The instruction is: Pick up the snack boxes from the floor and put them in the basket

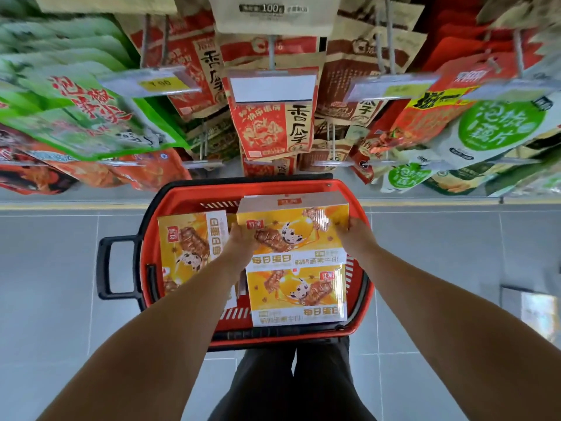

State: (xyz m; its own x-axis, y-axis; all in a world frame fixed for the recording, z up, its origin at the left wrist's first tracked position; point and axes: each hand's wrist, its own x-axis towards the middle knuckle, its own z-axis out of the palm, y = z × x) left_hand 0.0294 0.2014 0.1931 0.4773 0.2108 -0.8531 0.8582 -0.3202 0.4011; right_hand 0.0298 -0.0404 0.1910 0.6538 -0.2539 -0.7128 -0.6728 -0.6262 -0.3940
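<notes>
A red plastic basket [158,205] stands on the grey tiled floor in front of me. Both hands grip a yellow snack box [299,229] over the basket's far right part: my left hand [241,238] holds its left edge, my right hand [353,233] its right edge. Under it, nearer to me, a second yellow snack box [296,294] lies flat in the basket. A third yellow snack box [185,250] rests in the basket's left half, partly hidden by my left forearm.
The basket's black handle [104,267] sticks out to the left over the floor. Behind the basket, a rack of hanging snack bags [270,129] in red, green and brown fills the upper view. My dark-trousered legs [291,387] are below the basket. Grey floor tiles [48,299] lie on both sides.
</notes>
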